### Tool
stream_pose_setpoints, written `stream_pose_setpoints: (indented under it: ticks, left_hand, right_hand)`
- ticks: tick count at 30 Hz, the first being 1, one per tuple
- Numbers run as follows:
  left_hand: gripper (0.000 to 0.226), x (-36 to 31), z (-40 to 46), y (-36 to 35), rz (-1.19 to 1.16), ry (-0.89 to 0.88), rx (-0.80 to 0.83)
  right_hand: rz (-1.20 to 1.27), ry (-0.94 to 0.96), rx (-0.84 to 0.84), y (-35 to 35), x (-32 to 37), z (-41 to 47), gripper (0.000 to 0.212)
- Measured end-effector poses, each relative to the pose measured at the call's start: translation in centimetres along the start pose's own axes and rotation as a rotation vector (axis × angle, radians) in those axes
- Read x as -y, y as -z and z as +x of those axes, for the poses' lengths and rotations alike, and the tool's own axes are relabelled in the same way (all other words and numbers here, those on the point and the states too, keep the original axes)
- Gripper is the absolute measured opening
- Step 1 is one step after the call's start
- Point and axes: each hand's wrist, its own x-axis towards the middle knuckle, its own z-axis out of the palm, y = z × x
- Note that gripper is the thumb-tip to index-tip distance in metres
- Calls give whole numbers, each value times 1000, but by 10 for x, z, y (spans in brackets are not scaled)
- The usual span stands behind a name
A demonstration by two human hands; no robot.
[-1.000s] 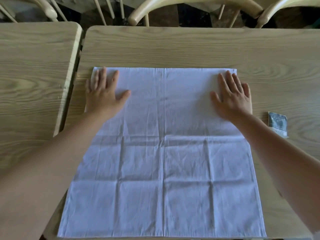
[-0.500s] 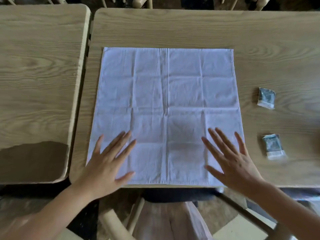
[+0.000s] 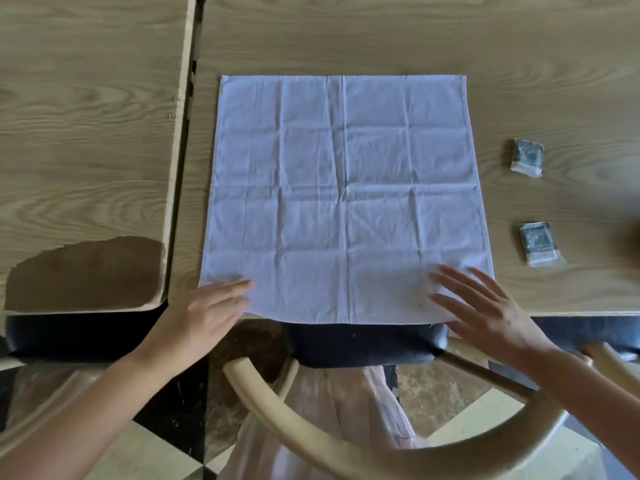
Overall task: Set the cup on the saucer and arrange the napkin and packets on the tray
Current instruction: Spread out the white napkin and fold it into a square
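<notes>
A white cloth napkin (image 3: 346, 188) lies unfolded and flat on the wooden table (image 3: 381, 36), its near edge hanging slightly over the table's front. My left hand (image 3: 204, 317) rests with fingers apart at the napkin's near left corner. My right hand (image 3: 485, 313) lies flat with spread fingers on the near right corner. Two small grey packets sit on the table to the right of the napkin: one farther (image 3: 527, 157), one nearer (image 3: 538, 243). No cup, saucer or tray is in view.
A second wooden table (image 3: 86, 133) stands to the left across a narrow gap. A chair with a curved wooden back (image 3: 346, 448) and dark seat (image 3: 363, 344) sits below the table's front edge. A checkered floor shows at the bottom left.
Both hands have slid from the napkin's far corners down over it to its near edge. The camera has tilted downward, bringing the second packet and the chair into view.
</notes>
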Motion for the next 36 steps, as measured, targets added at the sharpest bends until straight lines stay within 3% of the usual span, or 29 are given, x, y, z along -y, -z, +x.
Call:
stream_pose_setpoints:
  ticks: [3,7,11,14,16,19,23,26,30,36]
  left_hand:
    - [19,6,0,4,-168,123,-23]
    - [26,6,0,12,-312,301,56]
    - [24,5,0,26,-340,304,251]
    - [23,11,0,38,-383,296,443]
    - [23,15,2,48,-415,293,504]
    - [14,16,20,66,-426,318,309]
    - [20,30,77,89,-383,287,-38]
    - [16,50,126,97,-269,218,-162]
    - [7,83,173,82,-75,187,-249]
    - [5,114,191,49,-68,308,-195]
  right_hand:
    - [109,-18,-24,13,8,5,24]
    - [337,-281,51,28,13,9,17]
    - [449,-509,239,46,9,6,23]
    - [431,-516,479,65,0,9,16]
    - [421,-498,515,76,-5,16,14]
    - [376,-473,307,91,-13,41,7]
    - [247,-431,57,110,-42,92,6]
    - [223,-441,-61,109,-73,130,7]
    - [116,-417,-30,83,-113,174,4]
    - [113,-405,82,45,-143,199,6]
